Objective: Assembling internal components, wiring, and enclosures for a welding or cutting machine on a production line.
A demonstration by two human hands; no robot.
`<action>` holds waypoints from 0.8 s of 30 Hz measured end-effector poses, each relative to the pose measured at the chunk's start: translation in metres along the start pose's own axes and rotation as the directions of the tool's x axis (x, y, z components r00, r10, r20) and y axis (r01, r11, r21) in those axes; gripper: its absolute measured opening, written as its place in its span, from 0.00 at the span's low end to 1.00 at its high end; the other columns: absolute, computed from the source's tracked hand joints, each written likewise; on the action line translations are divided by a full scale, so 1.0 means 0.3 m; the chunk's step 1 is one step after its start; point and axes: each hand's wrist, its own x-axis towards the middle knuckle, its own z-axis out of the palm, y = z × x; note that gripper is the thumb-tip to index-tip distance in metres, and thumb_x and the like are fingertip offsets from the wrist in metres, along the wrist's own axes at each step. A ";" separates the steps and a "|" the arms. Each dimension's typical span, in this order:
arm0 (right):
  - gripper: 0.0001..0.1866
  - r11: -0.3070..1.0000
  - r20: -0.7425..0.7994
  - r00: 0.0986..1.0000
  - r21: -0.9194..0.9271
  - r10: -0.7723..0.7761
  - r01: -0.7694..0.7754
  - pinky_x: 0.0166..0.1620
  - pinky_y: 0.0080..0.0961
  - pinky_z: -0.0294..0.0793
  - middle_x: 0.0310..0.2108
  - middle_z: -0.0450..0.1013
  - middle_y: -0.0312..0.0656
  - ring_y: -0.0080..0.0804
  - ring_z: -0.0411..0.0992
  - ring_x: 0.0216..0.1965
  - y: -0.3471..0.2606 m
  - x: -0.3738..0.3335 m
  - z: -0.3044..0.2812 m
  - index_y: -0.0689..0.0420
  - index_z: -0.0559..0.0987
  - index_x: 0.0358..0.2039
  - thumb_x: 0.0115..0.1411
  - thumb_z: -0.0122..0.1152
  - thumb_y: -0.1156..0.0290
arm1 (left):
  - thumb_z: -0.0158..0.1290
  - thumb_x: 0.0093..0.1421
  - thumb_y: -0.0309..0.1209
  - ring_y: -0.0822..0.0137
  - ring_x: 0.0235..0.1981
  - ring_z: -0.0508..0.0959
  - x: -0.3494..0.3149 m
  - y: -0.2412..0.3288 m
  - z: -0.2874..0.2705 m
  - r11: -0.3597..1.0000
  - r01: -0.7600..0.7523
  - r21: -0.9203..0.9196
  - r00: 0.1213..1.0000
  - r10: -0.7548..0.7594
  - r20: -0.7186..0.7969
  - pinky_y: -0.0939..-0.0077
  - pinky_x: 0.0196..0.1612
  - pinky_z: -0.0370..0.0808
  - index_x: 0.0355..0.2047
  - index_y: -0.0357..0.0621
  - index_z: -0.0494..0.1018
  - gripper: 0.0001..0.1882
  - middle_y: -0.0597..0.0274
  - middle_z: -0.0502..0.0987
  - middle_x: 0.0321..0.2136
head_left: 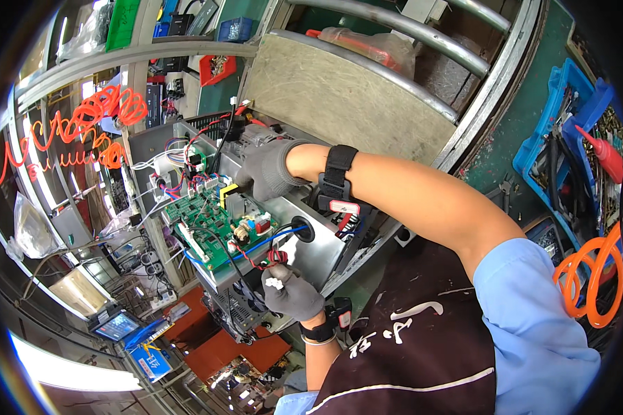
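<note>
An open grey metal housing (pixel 322 252) lies tilted in front of me, with a green circuit board (pixel 211 228) inside it. My left hand (pixel 292 294), in a grey glove, pinches a small white connector (pixel 275 282) on red and black wires (pixel 273 257) beside the board. Blue and black wires run from the board toward a round black grommet hole (pixel 302 228) in the housing wall. My right hand (pixel 266 169), also gloved, reaches over the housing, its fingers curled over the far upper edge near a yellow part (pixel 227 191). Both wrists carry black bands.
Metal roller bars (pixel 394 59) and a beige panel (pixel 339 97) lie beyond the housing. Blue bins (pixel 567 131) with tools and a red-tipped bottle (pixel 602 155) sit at right. Orange coiled hoses hang at left (pixel 107 111) and right (pixel 592 277). A fan grille (pixel 237 310) faces the near end.
</note>
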 end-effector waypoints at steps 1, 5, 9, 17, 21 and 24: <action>0.26 1.000 0.024 1.000 -0.023 -0.011 0.011 0.49 0.42 0.73 0.44 0.78 0.47 0.46 0.75 0.47 -0.002 0.006 -0.003 0.47 0.80 0.50 0.47 0.55 0.65 | 0.45 0.69 0.36 0.78 0.15 0.64 0.003 -0.003 -0.002 1.000 -0.020 0.013 1.000 0.020 0.002 0.80 0.20 0.58 0.23 0.38 0.70 0.18 0.69 0.66 0.13; 0.26 0.996 0.093 0.996 -0.089 0.000 0.008 0.51 0.43 0.72 0.47 0.77 0.47 0.46 0.74 0.49 -0.017 0.037 -0.012 0.47 0.78 0.52 0.49 0.54 0.64 | 0.46 0.69 0.35 0.78 0.16 0.63 0.004 -0.016 0.002 0.998 -0.054 0.022 0.998 0.055 -0.026 0.79 0.20 0.59 0.23 0.38 0.69 0.18 0.69 0.65 0.13; 0.28 0.994 0.136 0.991 -0.112 0.012 0.003 0.52 0.42 0.72 0.48 0.76 0.46 0.46 0.73 0.51 -0.023 0.054 -0.013 0.47 0.77 0.53 0.49 0.55 0.64 | 0.46 0.69 0.33 0.78 0.17 0.62 0.001 -0.019 0.003 0.996 -0.065 0.060 0.997 0.068 -0.035 0.77 0.21 0.59 0.21 0.39 0.68 0.18 0.70 0.64 0.14; 0.25 0.999 0.098 0.995 -0.042 0.002 0.002 0.50 0.39 0.73 0.46 0.78 0.43 0.41 0.75 0.48 -0.020 0.032 -0.001 0.47 0.80 0.50 0.48 0.55 0.68 | 0.48 0.68 0.32 0.76 0.15 0.66 0.009 -0.051 -0.010 0.977 -0.164 0.138 0.984 0.172 -0.051 0.78 0.20 0.61 0.28 0.34 0.73 0.15 0.66 0.69 0.13; 0.23 0.997 0.067 0.998 0.083 -0.008 0.002 0.49 0.38 0.73 0.46 0.79 0.41 0.38 0.76 0.47 -0.010 -0.001 0.007 0.47 0.82 0.47 0.48 0.54 0.70 | 0.49 0.67 0.31 0.73 0.14 0.69 0.014 -0.087 -0.018 0.976 -0.170 0.134 0.981 0.181 -0.071 0.78 0.20 0.63 0.31 0.31 0.75 0.13 0.62 0.72 0.13; 0.22 0.986 -0.004 0.997 0.150 -0.074 0.074 0.49 0.38 0.73 0.45 0.78 0.43 0.40 0.75 0.47 0.008 -0.030 0.019 0.47 0.83 0.45 0.48 0.54 0.70 | 0.48 0.66 0.30 0.69 0.15 0.71 0.023 -0.108 -0.020 0.972 -0.161 0.171 0.979 0.179 -0.093 0.75 0.21 0.65 0.31 0.30 0.75 0.13 0.58 0.75 0.15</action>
